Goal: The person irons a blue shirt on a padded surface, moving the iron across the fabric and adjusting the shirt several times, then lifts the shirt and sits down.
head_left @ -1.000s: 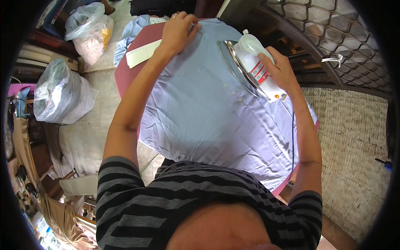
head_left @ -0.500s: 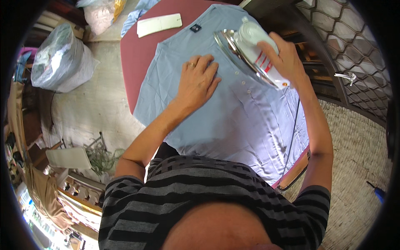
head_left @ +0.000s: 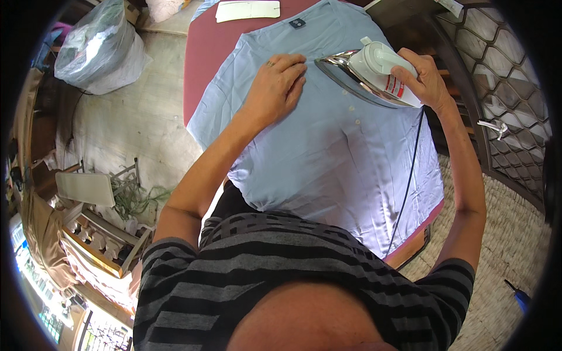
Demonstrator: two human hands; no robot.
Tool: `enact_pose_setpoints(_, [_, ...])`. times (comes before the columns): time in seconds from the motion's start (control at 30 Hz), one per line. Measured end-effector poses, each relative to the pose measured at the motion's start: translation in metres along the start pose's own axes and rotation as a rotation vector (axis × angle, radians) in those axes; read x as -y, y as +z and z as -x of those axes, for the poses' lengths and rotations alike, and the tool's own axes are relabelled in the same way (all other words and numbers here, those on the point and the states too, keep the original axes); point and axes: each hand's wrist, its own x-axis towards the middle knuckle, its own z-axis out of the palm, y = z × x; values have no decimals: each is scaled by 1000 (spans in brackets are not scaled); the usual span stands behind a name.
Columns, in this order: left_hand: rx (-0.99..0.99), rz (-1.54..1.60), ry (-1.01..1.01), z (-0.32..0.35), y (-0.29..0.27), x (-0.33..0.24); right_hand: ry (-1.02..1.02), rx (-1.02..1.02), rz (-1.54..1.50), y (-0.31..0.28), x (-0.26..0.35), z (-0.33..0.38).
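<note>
A light blue shirt [head_left: 328,134] with a dark neck label and a few pale buttons is spread over a dark red ironing board [head_left: 202,64]. My left hand [head_left: 275,88], with a ring on one finger, lies on the cloth left of the buttons, fingers extended and close together. In my right hand [head_left: 426,81] is the handle of a white clothes iron [head_left: 380,65] with a shiny metal base. Its tip points left toward my left fingertips, a little apart from them. The iron is down at the shirt by the buttons, partly covering that row.
A black cord [head_left: 408,181] runs from the iron down across the shirt. White card [head_left: 248,10] lies on the board's far end. A stuffed plastic bag [head_left: 102,50] and a folding stool [head_left: 86,188] stand left; a metal lattice gate [head_left: 512,96] is at right.
The iron has come nearer to me and leftward over the shirt, toward the buttons. My left hand has shifted left on the cloth, its fingers closer together. The whole view has also shifted.
</note>
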Motion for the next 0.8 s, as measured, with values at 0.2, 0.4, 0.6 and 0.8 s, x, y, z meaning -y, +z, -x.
enact_pose_setpoints(0.2, [-48,-149,-1,5,-14,8,40,138,11,-5,9,-20])
enact_pose_setpoints(0.4, [-64,-490,-107,19,-53,47,49,226,54,6,26,-45])
enact_pose_setpoints(0.6, [-144,-476,-212,16,-68,74,-18,187,-16,9,25,-48])
enact_pose_setpoints(0.8, [-204,-416,-325,-4,-62,72,41,112,16,33,53,-72])
